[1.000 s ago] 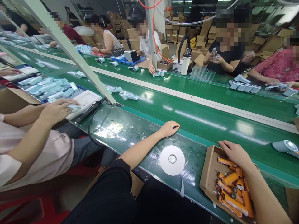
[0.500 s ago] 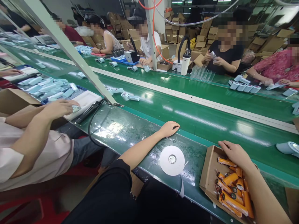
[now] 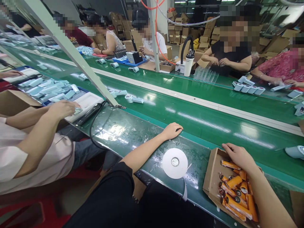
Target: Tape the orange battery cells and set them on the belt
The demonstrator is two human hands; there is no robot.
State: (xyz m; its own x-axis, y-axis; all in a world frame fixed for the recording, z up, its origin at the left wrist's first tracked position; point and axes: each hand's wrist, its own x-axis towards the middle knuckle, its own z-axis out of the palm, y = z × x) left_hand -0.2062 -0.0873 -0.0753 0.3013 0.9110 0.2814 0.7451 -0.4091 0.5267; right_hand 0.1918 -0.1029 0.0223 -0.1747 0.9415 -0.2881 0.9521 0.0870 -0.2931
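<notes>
My left hand (image 3: 173, 130) rests palm down at the belt-side edge of the dark green table, its fingers slightly bent and nothing visible in it. Nearer to me lies a white roll of tape (image 3: 169, 164), flat on the table with a loose end sticking out at its right. My right hand (image 3: 239, 156) lies loosely over the far rim of an open cardboard box (image 3: 211, 171), thumb side showing and some fingers hidden. Several orange wrapped cells (image 3: 234, 182) with dark ends fill the box, below my right hand and not held.
A green conveyor belt (image 3: 190, 117) runs beyond the table, carrying light blue devices (image 3: 136, 99). A slanted metal post (image 3: 78, 57) stands at left. Beside me a co-worker's hands (image 3: 63, 109) are over a white tray. Across the belt, several people sit near a white tumbler (image 3: 189, 66).
Light blue devices on the near belt have shifted slightly right. Across the belt, the white-shirted person has drawn back a hand, and the black-shirted person's hands are lower. My hands have stayed put.
</notes>
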